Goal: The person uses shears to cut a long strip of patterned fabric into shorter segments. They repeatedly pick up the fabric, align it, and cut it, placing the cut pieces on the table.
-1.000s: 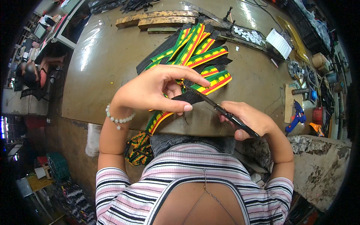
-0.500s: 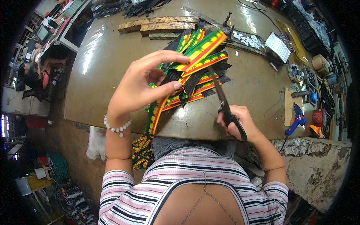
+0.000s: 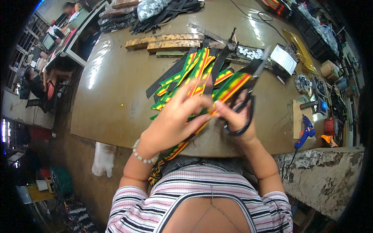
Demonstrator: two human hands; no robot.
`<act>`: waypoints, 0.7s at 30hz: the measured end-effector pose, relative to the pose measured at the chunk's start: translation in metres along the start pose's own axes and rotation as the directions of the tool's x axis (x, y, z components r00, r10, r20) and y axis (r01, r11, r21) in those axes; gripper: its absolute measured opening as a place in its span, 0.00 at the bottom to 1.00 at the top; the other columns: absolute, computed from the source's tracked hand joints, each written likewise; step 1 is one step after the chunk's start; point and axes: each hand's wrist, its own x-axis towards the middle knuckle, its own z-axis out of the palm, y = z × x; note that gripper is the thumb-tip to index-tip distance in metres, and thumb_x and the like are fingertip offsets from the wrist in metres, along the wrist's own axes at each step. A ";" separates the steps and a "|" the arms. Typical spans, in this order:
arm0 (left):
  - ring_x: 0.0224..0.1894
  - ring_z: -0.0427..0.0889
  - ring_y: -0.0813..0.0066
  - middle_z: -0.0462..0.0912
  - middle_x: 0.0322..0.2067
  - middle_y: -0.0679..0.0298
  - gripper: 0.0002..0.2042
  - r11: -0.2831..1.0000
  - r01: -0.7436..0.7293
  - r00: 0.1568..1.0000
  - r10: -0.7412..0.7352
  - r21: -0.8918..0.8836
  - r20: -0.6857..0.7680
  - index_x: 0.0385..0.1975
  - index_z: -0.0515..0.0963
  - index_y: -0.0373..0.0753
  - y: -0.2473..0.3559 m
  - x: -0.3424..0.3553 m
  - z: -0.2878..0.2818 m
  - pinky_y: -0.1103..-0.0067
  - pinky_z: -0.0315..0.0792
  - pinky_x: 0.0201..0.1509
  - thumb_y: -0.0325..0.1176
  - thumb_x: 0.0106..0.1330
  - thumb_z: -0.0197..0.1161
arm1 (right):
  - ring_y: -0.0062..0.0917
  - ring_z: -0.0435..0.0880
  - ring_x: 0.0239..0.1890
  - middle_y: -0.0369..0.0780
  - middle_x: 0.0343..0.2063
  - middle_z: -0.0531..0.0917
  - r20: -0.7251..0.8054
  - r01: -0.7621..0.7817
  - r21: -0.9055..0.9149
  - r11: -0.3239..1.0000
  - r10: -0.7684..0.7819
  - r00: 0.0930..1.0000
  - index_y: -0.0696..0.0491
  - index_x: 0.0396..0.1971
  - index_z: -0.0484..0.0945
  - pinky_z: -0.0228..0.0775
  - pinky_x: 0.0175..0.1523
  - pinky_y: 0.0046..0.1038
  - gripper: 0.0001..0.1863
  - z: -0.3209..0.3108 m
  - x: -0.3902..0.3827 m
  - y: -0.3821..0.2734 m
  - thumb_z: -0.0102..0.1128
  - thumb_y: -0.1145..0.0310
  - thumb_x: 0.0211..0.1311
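Observation:
In my right hand (image 3: 240,120) is a pair of black-handled scissors (image 3: 262,63), the handle loops round my fingers and the blades pointing up and to the right. My left hand (image 3: 176,118), wearing a beaded bracelet, pinches a green, yellow and red patterned strap (image 3: 232,90). The thumb of my right hand also touches this strap, which slants up toward the blades. Whether the blades touch it I cannot tell. Both hands are slightly blurred. Beyond them lies a loose pile of similar straps (image 3: 199,64) with black undersides.
Wooden bars (image 3: 171,43) lie behind the pile. Farther back are black straps (image 3: 169,15) and plastic-wrapped bundles. To the right are small white pieces (image 3: 250,53), a paper sheet (image 3: 283,59), a hammer (image 3: 309,104) and a blue glue gun (image 3: 307,132). More patterned strap hangs below the table edge.
My hands have come together, with the patterned strap now held between them. The scissors have swung from pointing up-left to up-right. The view has shifted slightly.

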 end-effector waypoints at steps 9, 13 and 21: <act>0.37 0.83 0.79 0.79 0.47 0.60 0.13 0.899 0.269 0.963 -0.256 -0.345 0.083 0.43 0.81 0.34 -0.028 -0.007 -0.029 0.84 0.76 0.37 0.21 0.56 0.68 | 0.35 0.79 0.48 0.50 0.49 0.76 0.309 -0.201 0.380 0.903 0.081 0.948 0.58 0.54 0.62 0.75 0.52 0.35 0.39 -0.042 -0.006 0.017 0.53 0.36 0.61; 0.32 0.77 0.89 0.76 0.49 0.61 0.25 0.836 0.356 0.934 -0.302 -0.417 0.192 0.53 0.75 0.31 -0.025 0.008 -0.053 0.95 0.68 0.30 0.20 0.51 0.72 | 0.36 0.79 0.49 0.48 0.49 0.77 0.678 -0.082 -0.453 0.888 0.403 0.614 0.59 0.52 0.66 0.71 0.55 0.36 0.44 -0.064 -0.016 -0.004 0.60 0.32 0.51; 0.25 0.70 0.95 0.74 0.51 0.64 0.27 0.888 0.279 0.874 -0.076 -0.366 0.481 0.55 0.75 0.37 -0.014 0.028 -0.046 0.94 0.66 0.24 0.21 0.52 0.70 | 0.45 0.81 0.46 0.51 0.41 0.81 0.753 0.179 -0.544 0.820 0.382 0.536 0.59 0.49 0.72 0.72 0.49 0.39 0.48 -0.081 0.008 -0.039 0.56 0.26 0.46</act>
